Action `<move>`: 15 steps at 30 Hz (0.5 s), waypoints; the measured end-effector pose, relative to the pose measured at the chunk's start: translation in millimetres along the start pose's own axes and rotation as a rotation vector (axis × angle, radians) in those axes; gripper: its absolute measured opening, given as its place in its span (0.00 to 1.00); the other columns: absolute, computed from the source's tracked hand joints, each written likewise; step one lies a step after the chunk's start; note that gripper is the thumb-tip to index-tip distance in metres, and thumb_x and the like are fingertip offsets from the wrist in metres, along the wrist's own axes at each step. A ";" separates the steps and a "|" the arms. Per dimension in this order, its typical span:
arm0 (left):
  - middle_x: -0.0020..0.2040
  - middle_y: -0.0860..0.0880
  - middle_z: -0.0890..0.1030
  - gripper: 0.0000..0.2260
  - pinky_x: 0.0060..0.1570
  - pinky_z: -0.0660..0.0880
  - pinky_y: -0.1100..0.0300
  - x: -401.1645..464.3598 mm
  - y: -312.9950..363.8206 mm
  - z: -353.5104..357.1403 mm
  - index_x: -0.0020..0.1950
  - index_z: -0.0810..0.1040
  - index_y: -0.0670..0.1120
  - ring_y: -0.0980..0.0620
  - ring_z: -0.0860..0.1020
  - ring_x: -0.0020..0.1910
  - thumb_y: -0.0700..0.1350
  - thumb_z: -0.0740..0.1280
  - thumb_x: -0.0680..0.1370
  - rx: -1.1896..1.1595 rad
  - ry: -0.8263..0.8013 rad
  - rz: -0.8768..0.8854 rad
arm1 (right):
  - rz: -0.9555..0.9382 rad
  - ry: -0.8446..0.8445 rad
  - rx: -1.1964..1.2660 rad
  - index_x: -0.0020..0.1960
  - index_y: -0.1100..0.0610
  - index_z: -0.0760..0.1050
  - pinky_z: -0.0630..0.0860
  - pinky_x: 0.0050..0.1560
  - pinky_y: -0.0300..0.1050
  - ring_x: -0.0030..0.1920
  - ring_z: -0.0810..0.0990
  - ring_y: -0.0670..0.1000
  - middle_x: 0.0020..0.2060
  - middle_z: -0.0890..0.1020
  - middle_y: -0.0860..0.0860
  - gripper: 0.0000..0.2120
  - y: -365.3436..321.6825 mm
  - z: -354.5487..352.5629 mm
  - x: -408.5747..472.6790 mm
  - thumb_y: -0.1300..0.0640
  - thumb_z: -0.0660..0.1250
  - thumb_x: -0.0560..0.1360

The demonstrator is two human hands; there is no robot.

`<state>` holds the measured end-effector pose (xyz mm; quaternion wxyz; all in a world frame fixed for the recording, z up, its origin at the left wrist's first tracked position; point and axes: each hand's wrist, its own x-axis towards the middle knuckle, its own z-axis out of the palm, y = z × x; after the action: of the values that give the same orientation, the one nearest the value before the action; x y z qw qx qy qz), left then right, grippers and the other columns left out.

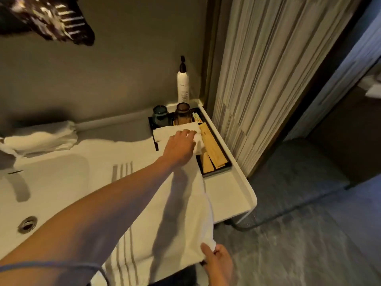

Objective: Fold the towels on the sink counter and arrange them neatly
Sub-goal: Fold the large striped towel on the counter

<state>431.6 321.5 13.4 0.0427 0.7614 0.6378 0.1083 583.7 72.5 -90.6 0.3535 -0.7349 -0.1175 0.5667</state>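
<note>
A white towel [181, 207] with grey stripes near its ends lies stretched along the white sink counter [231, 195], its far end over the black tray. My left hand [181, 145] reaches across and grips the towel's far corner above the tray. My right hand [218, 263] pinches the near corner at the counter's front edge, where the towel hangs over. A second white towel [41, 139], loosely folded, sits at the back left of the counter beside the basin.
A black tray [218, 166] at the back right holds two tinted glasses [182, 114] and tan packets [212, 149]. A white pump bottle [183, 83] stands behind it. The basin drain [27, 223] is at left. A striped curtain [268, 79] hangs right of the counter.
</note>
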 end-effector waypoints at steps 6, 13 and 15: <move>0.60 0.44 0.80 0.15 0.55 0.69 0.49 37.1 -21.7 20.9 0.63 0.76 0.46 0.43 0.76 0.60 0.50 0.64 0.79 -0.047 -0.272 -0.192 | -0.007 -0.020 0.034 0.33 0.65 0.72 0.67 0.33 0.44 0.31 0.71 0.54 0.26 0.74 0.60 0.12 3.8 -5.6 6.4 0.70 0.76 0.66; 0.48 0.41 0.82 0.09 0.43 0.72 0.54 68.6 -38.5 -6.8 0.51 0.80 0.40 0.45 0.78 0.48 0.46 0.69 0.78 -0.327 -0.147 -0.273 | 0.099 -0.030 0.191 0.30 0.59 0.72 0.70 0.39 0.51 0.36 0.70 0.55 0.32 0.71 0.60 0.13 -0.1 -3.7 2.6 0.69 0.72 0.69; 0.49 0.43 0.82 0.07 0.45 0.74 0.53 72.8 -42.1 -0.7 0.51 0.79 0.42 0.44 0.79 0.49 0.46 0.68 0.78 -0.276 -0.099 -0.255 | 0.091 -0.037 0.288 0.36 0.64 0.72 0.76 0.45 0.55 0.39 0.73 0.56 0.34 0.74 0.61 0.10 -6.4 -1.2 0.3 0.70 0.69 0.72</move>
<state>402.8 400.5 13.5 0.1915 0.6656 0.7053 0.1511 586.4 76.8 -86.5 0.4269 -0.6706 -0.0080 0.6066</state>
